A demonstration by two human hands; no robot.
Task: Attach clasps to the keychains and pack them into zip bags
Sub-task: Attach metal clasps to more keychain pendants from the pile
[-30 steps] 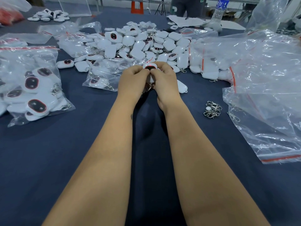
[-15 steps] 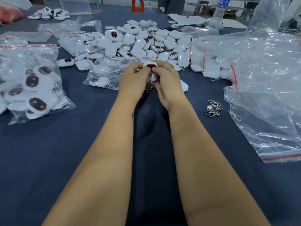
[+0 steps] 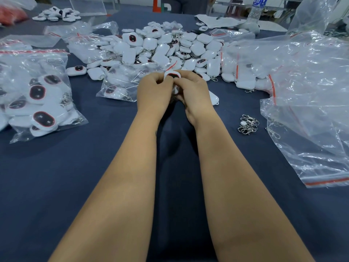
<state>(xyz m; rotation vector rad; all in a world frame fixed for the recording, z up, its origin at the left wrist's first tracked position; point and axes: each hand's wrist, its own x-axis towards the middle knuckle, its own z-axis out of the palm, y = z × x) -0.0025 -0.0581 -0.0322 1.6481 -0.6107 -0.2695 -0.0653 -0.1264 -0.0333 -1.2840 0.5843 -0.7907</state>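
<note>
Fingers of the left hand (image 3: 153,87) and right hand (image 3: 190,89) pinch one white rounded plastic keychain with a red-ringed black face (image 3: 172,75), raised over the middle of the dark blue table (image 3: 94,167). Its clasp is hidden; a slip could drop it among the loose white keychain heap (image 3: 160,48) behind, far from the small cluster of silver metal clasps (image 3: 247,124) toward the right edge.

A small assembly and packing workshop, by the look of it. A long table (image 3: 56,186) under dark blue cloth carries a heap of identical white keychains (image 3: 162,48) at 12 o'clock, filled zip bags (image 3: 37,95) at 9 o'clock, empty bags (image 3: 311,110) at 3 o'clock, and loose metal clasps (image 3: 247,124) nearby. At 1 o'clock sit papers (image 3: 221,20) and a water bottle (image 3: 256,8).
</note>
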